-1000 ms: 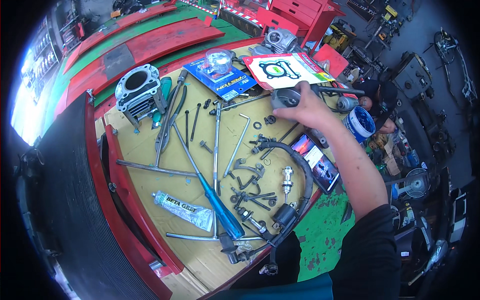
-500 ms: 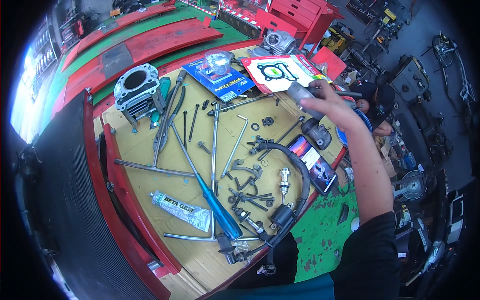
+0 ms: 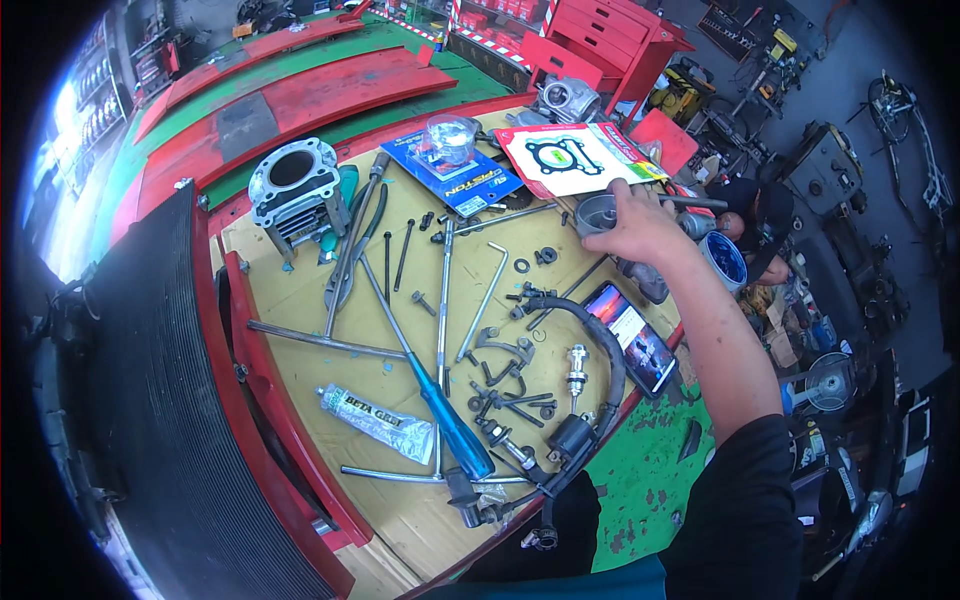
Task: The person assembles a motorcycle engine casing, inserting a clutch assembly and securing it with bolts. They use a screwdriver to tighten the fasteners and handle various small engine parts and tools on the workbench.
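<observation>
My right hand [image 3: 646, 230] is closed around a grey cup-shaped metal part that looks like a piston [image 3: 594, 213], at the far right of the bench. Its hollow round end faces up. Just beyond lies a flat gasket pack [image 3: 566, 163] in red, white and yellow. A dark metal part [image 3: 646, 283] sits under my wrist, partly hidden. Nearer me are a lit phone [image 3: 630, 340] and a black cable [image 3: 612, 372] with a coil. A blue package [image 3: 455, 178] carrying a clear plastic dome stands left of the gasket pack. My left hand is out of view.
Across the cardboard-covered bench [image 3: 300, 375] lie a blue-handled screwdriver [image 3: 458, 425], T-handle wrenches [image 3: 442, 290], a sealant tube [image 3: 378, 424] and several bolts. An engine cylinder [image 3: 296, 190] stands far left. A person [image 3: 757, 215] is beyond the right edge, near a blue tub [image 3: 724, 260].
My right hand has come down and a little nearer me with the piston. The piston has turned, so its hollow end now shows. The whole view has shifted slightly.
</observation>
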`<act>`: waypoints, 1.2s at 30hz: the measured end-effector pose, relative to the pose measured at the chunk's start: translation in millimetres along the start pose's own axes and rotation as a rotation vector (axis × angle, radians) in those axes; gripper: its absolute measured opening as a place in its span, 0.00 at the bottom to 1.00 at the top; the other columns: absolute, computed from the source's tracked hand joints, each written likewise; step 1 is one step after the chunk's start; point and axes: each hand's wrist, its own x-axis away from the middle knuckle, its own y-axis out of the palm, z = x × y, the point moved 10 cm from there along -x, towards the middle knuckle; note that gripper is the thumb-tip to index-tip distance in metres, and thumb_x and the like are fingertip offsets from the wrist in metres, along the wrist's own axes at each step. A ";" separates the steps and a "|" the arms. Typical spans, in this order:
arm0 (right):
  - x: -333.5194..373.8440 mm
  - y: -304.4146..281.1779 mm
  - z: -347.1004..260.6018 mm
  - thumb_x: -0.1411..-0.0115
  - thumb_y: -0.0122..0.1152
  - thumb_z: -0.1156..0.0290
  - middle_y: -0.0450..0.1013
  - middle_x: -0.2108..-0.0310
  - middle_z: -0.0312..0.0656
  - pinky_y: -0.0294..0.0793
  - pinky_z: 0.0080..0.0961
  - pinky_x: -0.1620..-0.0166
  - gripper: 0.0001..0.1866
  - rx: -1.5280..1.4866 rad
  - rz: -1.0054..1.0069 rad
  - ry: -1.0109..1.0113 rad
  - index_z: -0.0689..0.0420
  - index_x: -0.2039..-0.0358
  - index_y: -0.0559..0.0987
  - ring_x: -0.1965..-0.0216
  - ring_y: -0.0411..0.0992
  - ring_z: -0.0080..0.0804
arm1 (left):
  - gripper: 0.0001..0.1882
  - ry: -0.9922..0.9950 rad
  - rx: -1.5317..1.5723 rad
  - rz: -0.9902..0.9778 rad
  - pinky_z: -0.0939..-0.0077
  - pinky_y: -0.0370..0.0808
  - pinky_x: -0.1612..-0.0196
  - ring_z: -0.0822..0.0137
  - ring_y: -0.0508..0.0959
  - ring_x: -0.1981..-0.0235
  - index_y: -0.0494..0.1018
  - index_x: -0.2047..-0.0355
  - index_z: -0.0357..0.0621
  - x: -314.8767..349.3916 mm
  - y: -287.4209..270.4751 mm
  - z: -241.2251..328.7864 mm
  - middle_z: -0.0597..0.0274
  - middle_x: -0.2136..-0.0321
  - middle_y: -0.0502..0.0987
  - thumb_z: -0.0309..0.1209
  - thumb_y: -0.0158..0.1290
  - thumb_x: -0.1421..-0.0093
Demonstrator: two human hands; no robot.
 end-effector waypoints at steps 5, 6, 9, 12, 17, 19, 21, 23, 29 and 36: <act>17.3 -20.7 -72.8 0.49 0.75 0.53 0.74 0.43 0.48 0.61 0.56 0.32 0.29 0.025 0.140 -0.403 0.58 0.51 0.82 0.34 0.66 0.48 | 0.22 -0.032 -0.040 -0.001 0.37 0.61 0.31 0.48 0.79 0.45 0.77 0.58 0.44 12.2 4.0 -10.1 0.53 0.55 0.82 0.46 0.39 0.21; 14.9 -14.9 -82.3 0.46 0.71 0.59 0.75 0.43 0.44 0.61 0.54 0.33 0.19 0.100 0.065 -0.362 0.57 0.58 0.87 0.35 0.66 0.45 | 0.22 -0.044 -0.038 0.003 0.37 0.61 0.31 0.48 0.79 0.44 0.77 0.58 0.44 14.2 5.5 -14.4 0.53 0.55 0.82 0.46 0.39 0.21; -7.7 13.9 -81.1 0.41 0.68 0.59 0.75 0.49 0.45 0.64 0.51 0.37 0.16 0.361 0.124 -0.320 0.50 0.55 0.90 0.38 0.67 0.44 | 0.22 -0.057 -0.034 0.006 0.37 0.61 0.30 0.48 0.79 0.43 0.78 0.57 0.44 15.4 10.6 -25.2 0.53 0.55 0.82 0.46 0.39 0.21; -14.4 17.6 -91.0 0.41 0.67 0.63 0.75 0.42 0.45 0.58 0.57 0.31 0.19 0.432 0.018 -0.259 0.54 0.50 0.88 0.33 0.65 0.45 | 0.22 -0.008 -0.044 0.039 0.36 0.59 0.28 0.48 0.79 0.41 0.78 0.57 0.45 11.5 7.8 -11.4 0.54 0.54 0.83 0.45 0.39 0.22; -32.2 26.5 -75.0 0.40 0.67 0.67 0.77 0.40 0.45 0.58 0.61 0.29 0.19 0.308 -0.015 -0.186 0.55 0.49 0.87 0.30 0.65 0.45 | 0.18 0.077 -0.056 0.089 0.36 0.57 0.25 0.48 0.76 0.36 0.79 0.56 0.44 -5.1 -7.7 8.8 0.55 0.51 0.82 0.41 0.42 0.23; -32.2 26.8 -70.9 0.40 0.68 0.66 0.78 0.43 0.45 0.62 0.61 0.32 0.17 0.286 0.022 -0.184 0.56 0.51 0.87 0.33 0.68 0.44 | 0.14 0.067 -0.052 0.087 0.35 0.56 0.25 0.47 0.74 0.35 0.78 0.56 0.43 -6.5 -9.7 10.2 0.54 0.51 0.81 0.37 0.47 0.29; -23.0 17.4 -82.2 0.41 0.70 0.64 0.79 0.46 0.46 0.67 0.60 0.35 0.15 0.249 0.106 -0.212 0.57 0.56 0.88 0.36 0.70 0.44 | 0.13 0.056 -0.031 0.114 0.34 0.55 0.25 0.47 0.74 0.35 0.78 0.56 0.43 -7.3 -15.7 15.1 0.54 0.51 0.81 0.36 0.49 0.31; -8.5 0.9 -86.6 0.43 0.70 0.63 0.81 0.51 0.48 0.71 0.57 0.39 0.15 0.183 0.151 -0.245 0.55 0.57 0.88 0.40 0.73 0.48 | 0.12 0.093 0.058 0.109 0.33 0.54 0.24 0.47 0.74 0.36 0.78 0.56 0.43 -6.9 -20.6 19.0 0.54 0.50 0.81 0.34 0.50 0.33; 72.9 -65.6 -98.9 0.45 0.72 0.70 0.81 0.70 0.52 0.79 0.45 0.58 0.11 -0.296 0.295 -0.353 0.62 0.66 0.82 0.64 0.81 0.52 | 0.11 0.131 0.217 0.160 0.29 0.47 0.22 0.52 0.78 0.36 0.79 0.66 0.47 3.0 -23.3 8.7 0.67 0.54 0.86 0.27 0.67 0.50; 266.1 -154.5 -190.5 0.43 0.73 0.76 0.82 0.69 0.46 0.77 0.33 0.59 0.11 -0.888 0.218 -0.657 0.62 0.59 0.86 0.66 0.80 0.38 | 0.17 0.267 0.338 0.361 0.34 0.46 0.21 0.56 0.78 0.36 0.83 0.59 0.50 33.4 -43.4 7.0 0.70 0.52 0.86 0.23 0.67 0.50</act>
